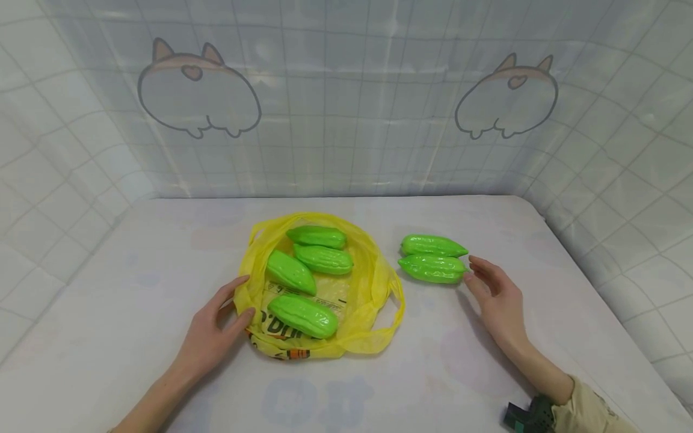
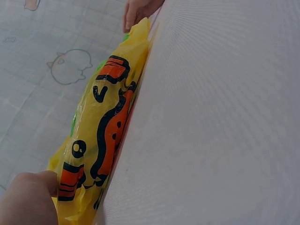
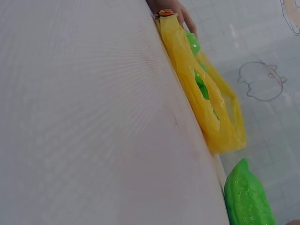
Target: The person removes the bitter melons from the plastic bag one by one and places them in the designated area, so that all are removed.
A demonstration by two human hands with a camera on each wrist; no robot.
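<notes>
A yellow plastic bag [image 1: 387, 343] lies with its mouth spread, several green ridged vegetables inside, one [image 1: 303, 316] nearest the front. My left hand [image 1: 208, 337] holds the bag's left edge, fingertips and thumb apart on the rim; the left wrist view shows that hand [image 2: 28, 199] against the printed bag [image 2: 101, 122]. Right of the bag, two more green vegetables [image 1: 433, 245] [image 1: 431, 269] lie side by side. My right hand [image 1: 500, 307], fingers loosely bent, is at the right tip of the front one, gripping nothing; whether it touches is unclear. One green vegetable [image 3: 248, 199] shows low in the right wrist view.
The pale tabletop [image 1: 433, 373] has faint printed patterns. Behind it hangs a gridded sheet [image 1: 357, 120] with two animal drawings, and similar gridded sheets stand at both sides. A dark device [image 1: 533, 415] is at my right wrist, beside a beige sleeve [image 1: 587, 409].
</notes>
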